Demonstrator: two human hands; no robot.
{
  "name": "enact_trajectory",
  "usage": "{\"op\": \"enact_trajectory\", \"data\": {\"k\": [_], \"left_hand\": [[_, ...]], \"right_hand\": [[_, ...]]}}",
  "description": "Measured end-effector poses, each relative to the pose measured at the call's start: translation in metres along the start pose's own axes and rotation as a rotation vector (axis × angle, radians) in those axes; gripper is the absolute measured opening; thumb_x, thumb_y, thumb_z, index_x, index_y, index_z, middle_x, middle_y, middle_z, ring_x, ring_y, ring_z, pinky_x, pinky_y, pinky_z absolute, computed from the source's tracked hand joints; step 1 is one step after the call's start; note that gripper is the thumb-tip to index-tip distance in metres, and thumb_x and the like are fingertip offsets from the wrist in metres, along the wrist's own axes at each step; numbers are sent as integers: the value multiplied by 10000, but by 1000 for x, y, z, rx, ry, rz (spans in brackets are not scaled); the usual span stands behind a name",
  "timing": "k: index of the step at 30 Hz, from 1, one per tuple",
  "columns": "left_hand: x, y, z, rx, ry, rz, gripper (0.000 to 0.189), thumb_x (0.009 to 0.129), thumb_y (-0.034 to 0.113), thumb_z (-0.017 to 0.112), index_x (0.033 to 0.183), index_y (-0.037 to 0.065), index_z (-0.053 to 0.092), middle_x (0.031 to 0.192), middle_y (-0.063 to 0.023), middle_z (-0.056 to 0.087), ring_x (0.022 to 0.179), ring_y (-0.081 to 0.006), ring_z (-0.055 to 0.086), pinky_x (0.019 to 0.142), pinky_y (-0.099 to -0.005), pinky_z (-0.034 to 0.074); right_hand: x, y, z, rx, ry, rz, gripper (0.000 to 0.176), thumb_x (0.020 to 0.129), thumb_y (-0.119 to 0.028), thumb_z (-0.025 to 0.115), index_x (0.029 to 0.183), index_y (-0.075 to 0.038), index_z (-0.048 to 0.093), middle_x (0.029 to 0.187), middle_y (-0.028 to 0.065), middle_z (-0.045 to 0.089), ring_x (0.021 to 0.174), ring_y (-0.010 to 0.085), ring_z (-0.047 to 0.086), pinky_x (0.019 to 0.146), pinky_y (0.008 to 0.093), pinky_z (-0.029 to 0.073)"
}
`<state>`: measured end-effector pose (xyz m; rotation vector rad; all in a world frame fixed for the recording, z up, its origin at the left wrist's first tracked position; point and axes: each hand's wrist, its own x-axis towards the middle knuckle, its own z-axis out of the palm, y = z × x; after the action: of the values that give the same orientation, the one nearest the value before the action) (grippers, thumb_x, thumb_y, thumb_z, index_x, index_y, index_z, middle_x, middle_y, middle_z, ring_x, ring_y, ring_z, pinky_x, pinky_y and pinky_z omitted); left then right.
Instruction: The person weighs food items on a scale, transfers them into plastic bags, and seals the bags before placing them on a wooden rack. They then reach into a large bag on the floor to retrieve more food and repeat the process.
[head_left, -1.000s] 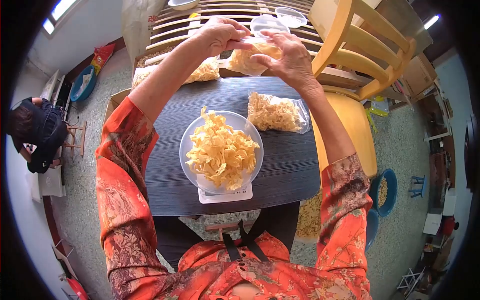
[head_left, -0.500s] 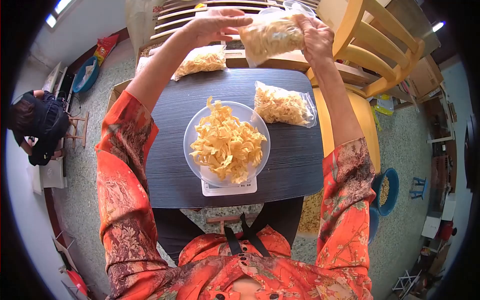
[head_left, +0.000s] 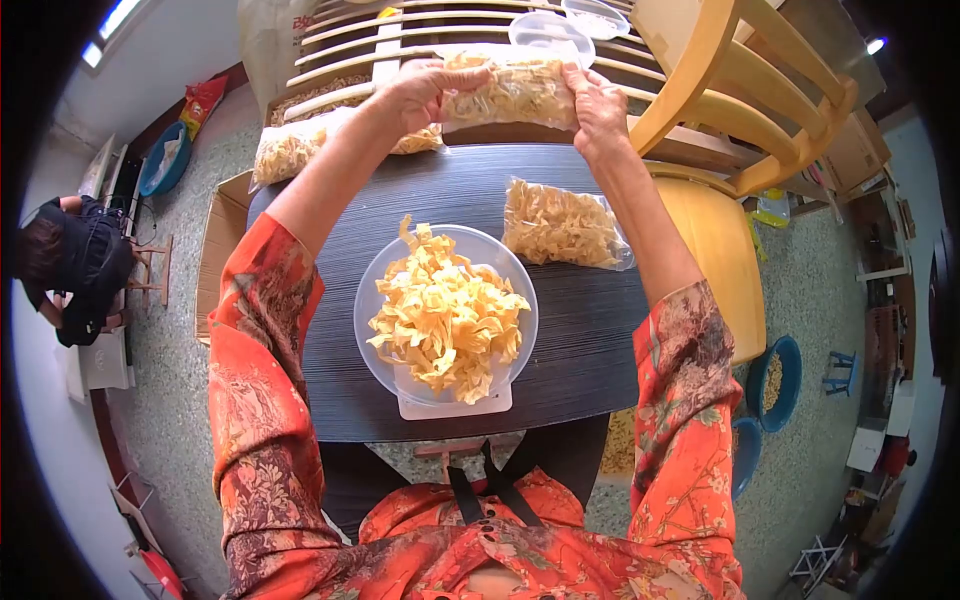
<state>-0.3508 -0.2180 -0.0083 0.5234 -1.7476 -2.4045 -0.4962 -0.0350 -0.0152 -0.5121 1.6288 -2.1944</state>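
Beyond the far edge of the dark table (head_left: 585,375), both my hands hold a clear plastic bag of pale yellow dried strips (head_left: 512,92) lengthwise between them. My left hand (head_left: 420,95) is closed on its left end, and my right hand (head_left: 598,108) grips its right end. Below them, a translucent bowl (head_left: 372,350) heaped with yellow dried strips (head_left: 450,315) stands on a white scale (head_left: 455,408). A second filled bag (head_left: 562,225) lies on the table right of the bowl. More filled bags (head_left: 288,155) rest at the far left, partly behind my left arm.
A yellow wooden chair (head_left: 705,255) stands against the table's right side. Behind is a slatted wooden bench (head_left: 345,42) with plastic bowls (head_left: 550,38). A cardboard box (head_left: 222,245) is at left. Blue tubs (head_left: 785,360) sit on the floor at right; a person (head_left: 75,262) sits far left.
My left hand has come to grip the bag's left end. The bag has moved left and levelled out between both hands. The table appears slightly lower in view.
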Motion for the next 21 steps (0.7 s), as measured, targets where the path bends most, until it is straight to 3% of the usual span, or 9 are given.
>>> {"op": "enact_trajectory", "data": {"k": [3,7,9,10,12,13,16,17,21], "left_hand": [[7,17,3,143,45,73,388,869,168,804,1174,-27,665,1061,-117,741,954,-193,741,847,-342,624],[11,19,4,217,62,167,441,827,340,850,1075,2,713,995,-101,741,847,-177,736,736,-291,608],[9,19,5,478,175,159,512,779,495,861,956,31,735,797,-41,689,661,-124,660,579,-237,526],[12,17,1,477,177,156,512,779,495,861,956,31,735,797,-41,689,661,-124,660,579,-237,526],[21,15,-9,548,135,20,571,761,600,834,877,50,734,649,0,576,550,-82,543,477,-217,404],[27,6,-10,701,214,51,564,797,622,792,828,63,722,615,-2,541,532,-68,510,445,-219,357],[41,-5,-24,979,147,129,570,826,639,742,812,70,716,616,-20,550,606,-117,560,506,-268,420],[46,-10,-27,978,149,129,570,826,639,742,812,70,716,616,-20,550,606,-117,560,506,-268,420],[51,-10,-17,1244,235,108,587,832,632,718,905,50,740,729,-71,640,655,-185,603,608,-369,486]], "right_hand": [[11,-6,6,50,-3,-25,225,954,-139,714,1091,38,695,986,73,735,817,141,692,725,293,602],[25,-7,9,-40,-15,-50,207,947,-119,721,1063,51,699,939,84,739,751,136,690,684,277,600],[27,6,5,-90,53,-14,188,921,-75,742,1054,53,707,952,92,742,732,137,686,637,281,594],[33,21,0,-91,51,-10,188,921,-75,742,1054,53,707,952,92,742,732,137,686,637,281,594],[39,41,-5,-104,89,-10,184,902,-38,745,1063,37,695,971,77,728,769,154,703,706,277,601],[36,48,-6,-26,85,66,179,885,-7,745,1049,31,686,1003,99,723,774,177,715,675,333,623],[31,53,-9,-55,74,268,136,871,-83,787,961,-19,709,915,81,727,693,166,702,535,339,571],[32,58,-11,-51,39,234,93,887,-87,766,904,-32,693,862,75,713,685,166,698,498,352,569],[32,59,-14,-163,28,312,91,889,-85,756,881,-27,687,814,83,702,663,168,692,483,357,574]]}}
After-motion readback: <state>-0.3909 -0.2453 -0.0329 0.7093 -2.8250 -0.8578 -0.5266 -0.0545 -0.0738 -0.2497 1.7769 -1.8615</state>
